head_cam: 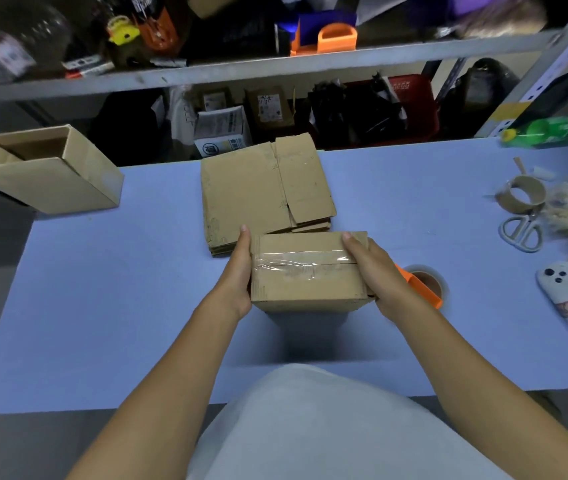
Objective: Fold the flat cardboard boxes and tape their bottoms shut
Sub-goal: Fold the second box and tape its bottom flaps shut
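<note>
A folded box stands bottom-up near the middle of the surface, toward its near edge, with a strip of clear tape running across the seam of its closed flaps. The left hand presses flat against the box's left side, fingers straight; the right hand grips the right side, fingers laid over the top edge onto the taped face. The tape appears to cover the seam fully, though it looks wrinkled toward the left end; this box is judged to be complete or at final smoothing. Just behind it, toward the middle of the far edge, lies a stack of flat boxes, several layers deep and not yet folded. At the far left corner, an assembled box rests overhanging the edge, open side up and tilted; its bottom cannot be seen. An orange tape dispenser lies just right of the right hand. Nearer the right edge are a spare tape roll, scissors, and a green bottle at the far right corner. Assessment: one box likely finished, a second at its closing stage, most of the stack outstanding.
</note>
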